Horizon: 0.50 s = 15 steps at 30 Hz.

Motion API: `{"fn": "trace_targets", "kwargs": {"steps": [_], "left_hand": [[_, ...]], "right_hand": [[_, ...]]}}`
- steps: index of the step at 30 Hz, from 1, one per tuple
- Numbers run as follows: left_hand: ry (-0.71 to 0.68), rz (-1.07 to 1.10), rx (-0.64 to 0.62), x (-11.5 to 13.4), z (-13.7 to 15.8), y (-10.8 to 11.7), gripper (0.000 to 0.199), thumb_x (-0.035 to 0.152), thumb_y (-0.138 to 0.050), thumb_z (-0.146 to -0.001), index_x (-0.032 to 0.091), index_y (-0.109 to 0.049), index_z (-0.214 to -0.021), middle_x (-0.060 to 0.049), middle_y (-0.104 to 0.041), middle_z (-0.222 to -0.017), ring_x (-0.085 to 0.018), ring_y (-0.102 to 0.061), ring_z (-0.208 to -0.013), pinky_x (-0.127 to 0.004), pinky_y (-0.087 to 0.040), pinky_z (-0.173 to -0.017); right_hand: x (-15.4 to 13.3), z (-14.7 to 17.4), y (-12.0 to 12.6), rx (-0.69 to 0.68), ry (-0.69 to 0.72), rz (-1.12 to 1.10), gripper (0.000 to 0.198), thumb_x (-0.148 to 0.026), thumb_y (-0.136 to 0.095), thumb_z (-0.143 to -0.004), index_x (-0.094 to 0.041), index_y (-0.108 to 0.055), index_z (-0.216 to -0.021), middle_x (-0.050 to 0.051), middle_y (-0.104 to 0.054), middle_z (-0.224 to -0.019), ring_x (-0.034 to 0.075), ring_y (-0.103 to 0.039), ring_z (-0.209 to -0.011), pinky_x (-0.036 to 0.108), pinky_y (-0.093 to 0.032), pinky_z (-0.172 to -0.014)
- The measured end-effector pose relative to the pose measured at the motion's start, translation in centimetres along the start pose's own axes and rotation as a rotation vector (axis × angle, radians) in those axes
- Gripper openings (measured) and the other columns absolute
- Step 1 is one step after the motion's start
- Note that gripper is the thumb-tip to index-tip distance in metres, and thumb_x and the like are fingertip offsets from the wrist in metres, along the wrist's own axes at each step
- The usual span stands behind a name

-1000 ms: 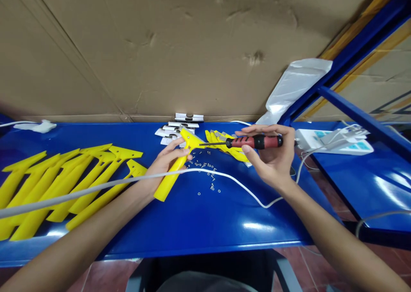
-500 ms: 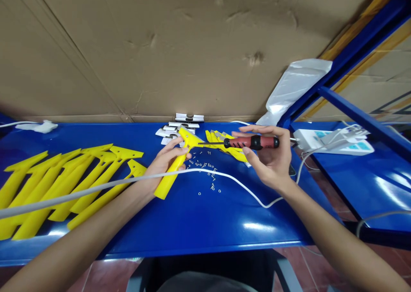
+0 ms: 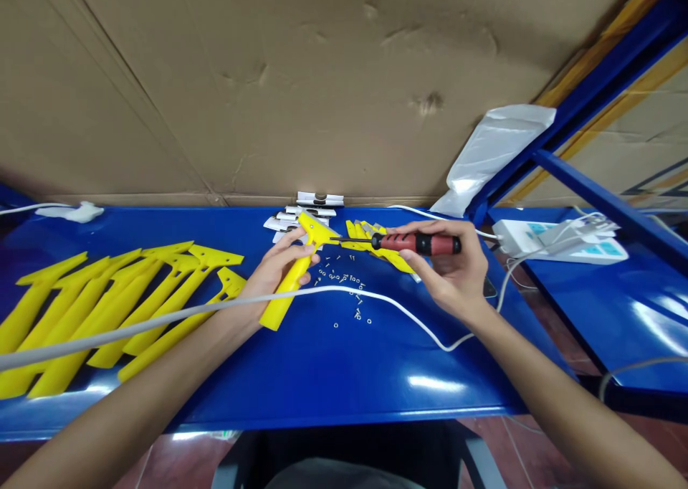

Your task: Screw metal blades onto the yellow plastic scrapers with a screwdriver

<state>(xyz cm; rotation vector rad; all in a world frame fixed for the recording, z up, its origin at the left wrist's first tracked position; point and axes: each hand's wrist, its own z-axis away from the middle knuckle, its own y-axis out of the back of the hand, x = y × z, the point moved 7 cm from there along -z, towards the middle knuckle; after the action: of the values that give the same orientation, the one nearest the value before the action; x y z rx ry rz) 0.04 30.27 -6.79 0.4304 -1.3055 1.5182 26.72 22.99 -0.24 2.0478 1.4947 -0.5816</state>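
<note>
My left hand (image 3: 276, 270) is closed around a yellow scraper (image 3: 284, 302), its wide head tilted up and its handle slanting down toward me. A red and black screwdriver (image 3: 400, 242) lies level in my right hand (image 3: 456, 270), thumb below and fingers above its handle. The thin shaft reaches left to the scraper's head; whether the tip sits in a screw is too small to tell. Under the hands, small screws and nuts (image 3: 344, 277) are scattered on the blue table (image 3: 322, 381). Behind the screwdriver lies a pile of yellow scrapers (image 3: 357, 232).
Several yellow scraper handles (image 3: 107, 302) lie in a row at left. White packets (image 3: 319, 199) are stacked at the back by the cardboard (image 3: 322, 80). A white cable (image 3: 413, 315) crosses in front of the left forearm. A power strip (image 3: 559, 241) sits at right.
The fingers of my right hand have drawn in closer around the screwdriver handle, which has shifted slightly left. My left hand still holds the scraper in nearly the same place.
</note>
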Motion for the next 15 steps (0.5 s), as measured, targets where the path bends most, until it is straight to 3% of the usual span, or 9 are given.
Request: {"fn": "trace_targets", "kwargs": {"steps": [5,11,15], "left_hand": [[-0.010,0.008,0.029,0.23,0.07,-0.15,0.077,0.003,-0.082,-0.084,0.020,-0.057,-0.155,-0.004,-0.075,-0.097,-0.013,-0.073,-0.070,-0.015,-0.047,-0.041],[-0.039,0.007,0.015,0.03,-0.14,0.14,0.077,0.005,-0.083,-0.084,0.020,-0.058,-0.155,-0.009,-0.077,-0.110,-0.015,-0.075,-0.079,-0.015,-0.047,-0.042],[-0.028,-0.004,-0.013,0.06,-0.16,0.17,0.076,0.006,-0.085,-0.084,0.020,-0.061,-0.154,-0.007,-0.077,-0.104,-0.016,-0.076,-0.081,-0.016,-0.048,-0.044]], "right_hand": [[0.31,0.22,0.72,0.070,0.016,0.122,0.048,-0.027,-0.098,-0.084,-0.030,-0.067,-0.121,0.004,-0.082,-0.112,0.028,-0.083,-0.105,0.051,-0.069,-0.100],[0.33,0.05,-0.23,-0.020,-0.030,-0.119,0.050,-0.021,-0.086,-0.094,-0.032,-0.059,-0.135,0.009,-0.074,-0.142,0.030,-0.080,-0.125,0.057,-0.067,-0.109],[0.18,0.16,0.37,0.066,0.004,0.035,0.045,-0.022,-0.092,-0.090,-0.032,-0.065,-0.125,0.004,-0.083,-0.117,0.028,-0.084,-0.108,0.049,-0.072,-0.097]]}}
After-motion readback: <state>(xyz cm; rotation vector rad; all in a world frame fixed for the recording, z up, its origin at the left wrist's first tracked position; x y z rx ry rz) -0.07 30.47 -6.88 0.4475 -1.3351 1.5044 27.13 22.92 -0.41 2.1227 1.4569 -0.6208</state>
